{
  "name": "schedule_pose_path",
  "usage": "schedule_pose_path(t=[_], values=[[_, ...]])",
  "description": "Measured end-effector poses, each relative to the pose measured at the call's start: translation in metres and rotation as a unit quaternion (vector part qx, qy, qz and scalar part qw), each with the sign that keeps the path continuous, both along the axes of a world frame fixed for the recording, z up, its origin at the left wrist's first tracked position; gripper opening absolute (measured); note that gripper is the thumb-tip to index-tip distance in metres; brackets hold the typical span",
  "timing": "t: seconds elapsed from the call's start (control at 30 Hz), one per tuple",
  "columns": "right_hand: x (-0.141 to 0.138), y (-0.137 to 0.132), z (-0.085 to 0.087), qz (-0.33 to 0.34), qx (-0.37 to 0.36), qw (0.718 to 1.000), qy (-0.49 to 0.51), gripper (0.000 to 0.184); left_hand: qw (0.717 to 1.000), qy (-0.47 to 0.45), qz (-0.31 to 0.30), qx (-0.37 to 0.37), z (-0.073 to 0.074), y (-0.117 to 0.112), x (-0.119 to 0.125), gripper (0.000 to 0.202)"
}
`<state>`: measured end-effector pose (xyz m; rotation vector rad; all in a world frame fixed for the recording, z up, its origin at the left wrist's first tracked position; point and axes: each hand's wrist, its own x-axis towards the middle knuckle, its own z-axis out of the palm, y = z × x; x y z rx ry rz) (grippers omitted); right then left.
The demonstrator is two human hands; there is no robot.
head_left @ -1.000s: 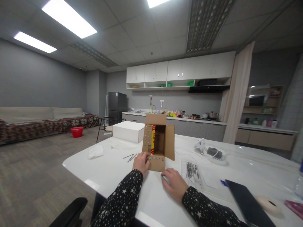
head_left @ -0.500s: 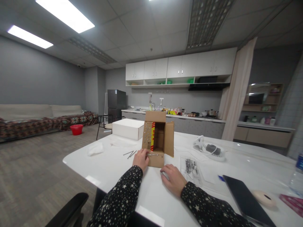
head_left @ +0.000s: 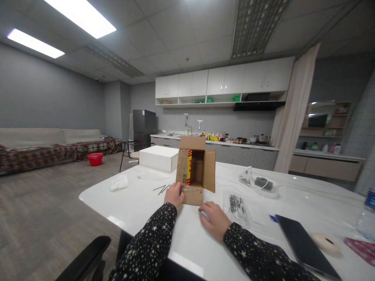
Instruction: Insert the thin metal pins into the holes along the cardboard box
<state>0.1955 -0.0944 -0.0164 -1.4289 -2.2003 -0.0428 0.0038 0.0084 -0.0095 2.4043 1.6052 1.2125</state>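
Note:
An open cardboard box (head_left: 191,197) lies on the white table with its opening toward me and its flaps folded out. Yellow-and-red tape and rows of small shiny stones mark its left and front flaps. My left hand (head_left: 174,195) is at the front flap's left edge, its fingers bent against the cardboard. To the right, my right hand (head_left: 215,221) rests low on the table, curled over a small light-grey object (head_left: 204,214). Most of that object is hidden under the fingers, so its kind is unclear. Several thin dark sticks (head_left: 161,189) lie left of my left hand.
A white box (head_left: 158,158) stands behind at the left, near crumpled plastic (head_left: 119,182). On the right are a clear bag of small dark pieces (head_left: 236,207), a white round device (head_left: 265,186), a black tablet (head_left: 304,244), a beige oval object (head_left: 325,244) and a bottle (head_left: 366,218).
The view has tilted very slightly. Both hands and the cardboard box keep the same places.

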Motion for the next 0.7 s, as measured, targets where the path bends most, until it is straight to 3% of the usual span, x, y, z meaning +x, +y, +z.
schedule_pose_path(t=[0.7], values=[[0.001, -0.0014, 0.0005, 0.0, 0.007, 1.0, -0.005, 0.017, 1.0, -0.02, -0.009, 0.013, 0.003, -0.0022, 0.001, 0.025]])
